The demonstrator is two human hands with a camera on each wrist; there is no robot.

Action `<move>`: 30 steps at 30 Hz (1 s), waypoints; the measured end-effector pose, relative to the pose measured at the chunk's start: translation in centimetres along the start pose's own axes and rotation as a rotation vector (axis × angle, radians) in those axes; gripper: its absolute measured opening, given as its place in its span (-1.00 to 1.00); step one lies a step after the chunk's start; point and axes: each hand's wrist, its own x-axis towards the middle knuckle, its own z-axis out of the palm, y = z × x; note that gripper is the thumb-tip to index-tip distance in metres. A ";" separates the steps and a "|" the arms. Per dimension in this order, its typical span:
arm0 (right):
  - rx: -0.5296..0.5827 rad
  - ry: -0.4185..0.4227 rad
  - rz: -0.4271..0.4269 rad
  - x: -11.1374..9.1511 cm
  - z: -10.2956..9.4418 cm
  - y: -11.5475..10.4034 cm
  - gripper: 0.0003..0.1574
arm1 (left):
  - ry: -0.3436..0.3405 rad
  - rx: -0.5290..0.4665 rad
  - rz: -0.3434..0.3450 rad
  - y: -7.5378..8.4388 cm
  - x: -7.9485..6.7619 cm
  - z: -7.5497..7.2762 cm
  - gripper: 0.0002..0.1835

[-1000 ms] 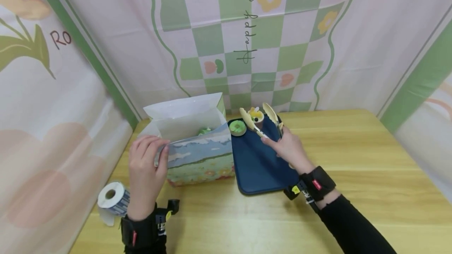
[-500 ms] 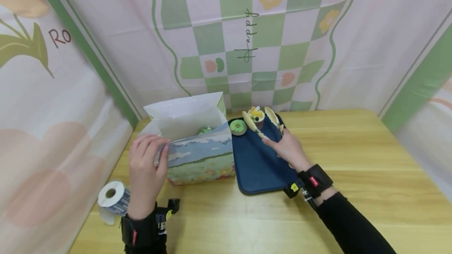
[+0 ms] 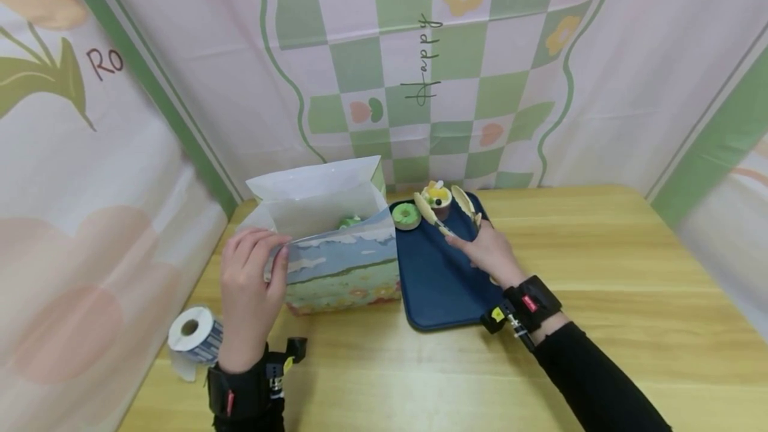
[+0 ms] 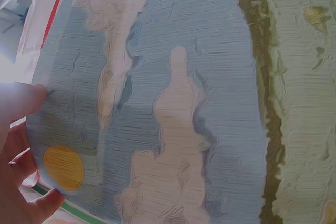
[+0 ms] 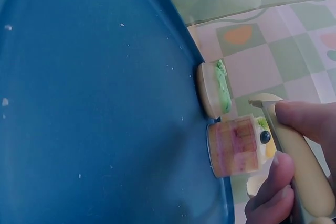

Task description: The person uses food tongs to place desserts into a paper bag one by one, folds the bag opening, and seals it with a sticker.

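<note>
My left hand [image 3: 249,285] pinches the near rim of a paper bag [image 3: 342,279] printed with sky and meadow, its mouth standing wide. Something green [image 3: 350,221] shows inside, mostly hidden by the front wall. My right hand [image 3: 495,253] grips cream-tipped tongs [image 3: 427,209], arms spread on either side of a small layered cake [image 3: 437,196] topped with yellow fruit and a dark berry. The cake stands upright at the far end of a dark blue tray [image 3: 447,292]. Beside it, to the left, sits a green-iced doughnut [image 3: 406,217]. The right wrist view shows the cake's pink layers [image 5: 236,148] close to the tongs.
A roll of blue-printed labels [image 3: 195,335] lies on the wooden table [image 3: 384,379] left of my left forearm, its loose end hanging out. Behind the table hangs a green-checked cloth [image 3: 402,59]. The bag stands right against the tray's left edge.
The tongs have come down slightly and closer around the cake, their tips a little nearer each other. My left hand keeps its hold on the bag's rim.
</note>
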 end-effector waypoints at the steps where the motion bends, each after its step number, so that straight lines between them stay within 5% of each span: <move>1: -0.005 -0.002 0.004 0.0 0.0 0.0 0.35 | 0.000 0.000 0.000 0.0 0.0 0.0 -0.88; 30: -0.025 -0.042 0.003 0.4 0.5 0.0 0.29 | 0.005 -0.002 -0.003 0.1 0.1 -0.1 -0.87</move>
